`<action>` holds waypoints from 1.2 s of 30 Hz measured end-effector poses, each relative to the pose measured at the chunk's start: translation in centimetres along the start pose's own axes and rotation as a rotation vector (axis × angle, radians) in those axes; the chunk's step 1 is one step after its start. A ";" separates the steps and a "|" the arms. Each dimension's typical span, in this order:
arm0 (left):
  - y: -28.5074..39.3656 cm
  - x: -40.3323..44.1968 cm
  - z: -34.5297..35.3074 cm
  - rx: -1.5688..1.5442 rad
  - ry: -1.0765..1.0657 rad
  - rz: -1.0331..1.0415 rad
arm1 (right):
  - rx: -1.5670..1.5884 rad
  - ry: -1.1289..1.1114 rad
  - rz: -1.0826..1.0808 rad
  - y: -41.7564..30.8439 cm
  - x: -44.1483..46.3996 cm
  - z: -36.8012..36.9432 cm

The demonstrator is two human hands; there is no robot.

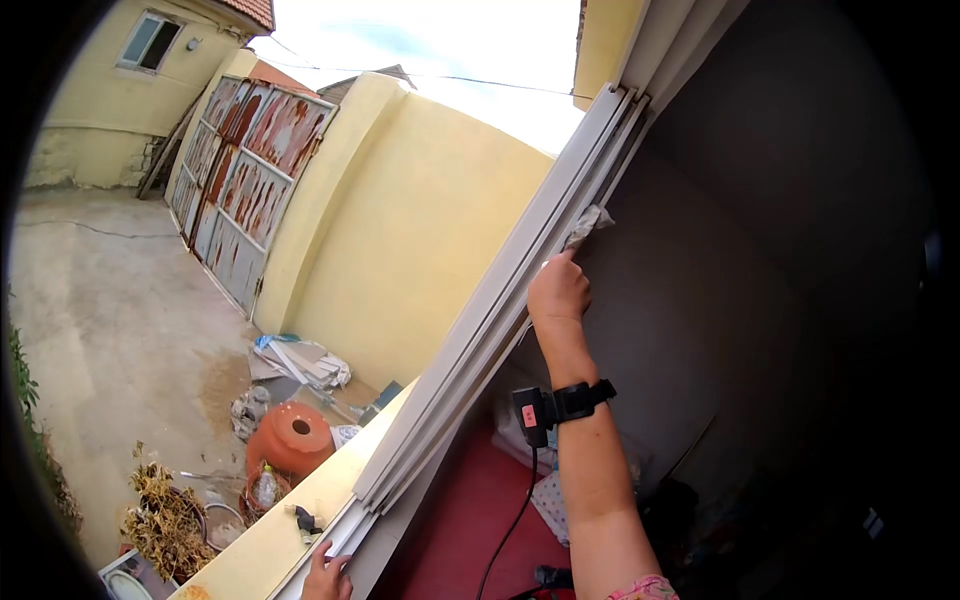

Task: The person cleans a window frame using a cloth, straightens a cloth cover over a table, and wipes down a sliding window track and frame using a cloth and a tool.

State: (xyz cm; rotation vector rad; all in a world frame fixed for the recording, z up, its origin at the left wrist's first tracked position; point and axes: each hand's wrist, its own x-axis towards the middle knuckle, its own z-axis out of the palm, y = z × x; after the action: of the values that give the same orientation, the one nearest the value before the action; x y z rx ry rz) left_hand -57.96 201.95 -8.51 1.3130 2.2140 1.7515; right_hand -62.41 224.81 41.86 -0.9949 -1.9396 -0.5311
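Observation:
My right hand (560, 289) reaches up along the white window frame (470, 330), its fingers closed on a crumpled whitish cloth (588, 225). The cloth sticks out above the fist, close against the frame's inner side. A black device on a strap (575, 402) circles my right wrist, with a cable hanging down. At the bottom edge, my left hand (327, 577) rests by the lower window track (350, 530), fingers apart and nothing seen in them. Part of that hand is cut off by the view. A small dark object (304, 520) lies on the sill just beyond it.
Outside stand an orange clay pot (275, 445), a dried plant (165, 520), and a pile of scrap (300, 362) by the yellow wall (420, 220). A rusty metal gate (245, 175) is farther back. Indoors, a red surface (450, 530) lies below; the right side is dark.

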 end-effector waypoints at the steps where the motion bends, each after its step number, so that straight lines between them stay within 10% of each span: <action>1: 0.1 -0.1 0.0 -0.002 -0.005 -0.002 | 0.006 0.001 -0.004 0.2 -1.5 0.8; 15: 1.3 -0.6 -1.9 -0.003 -0.034 -0.102 | 0.173 -0.243 -0.075 3.2 -20.8 11.2; 21: 1.2 -1.6 -3.0 -0.010 -0.028 -0.093 | 0.346 0.051 -0.143 3.7 -22.5 14.0; 36: 0.9 -1.1 -2.3 0.011 -0.035 -0.088 | 0.310 0.248 0.028 0.7 7.3 -5.6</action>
State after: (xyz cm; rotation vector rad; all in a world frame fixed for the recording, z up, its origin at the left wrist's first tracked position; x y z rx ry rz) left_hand -57.87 199.51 -7.42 1.2188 2.2295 1.6756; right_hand -61.24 224.66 51.03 -0.7214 -1.7187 -0.3080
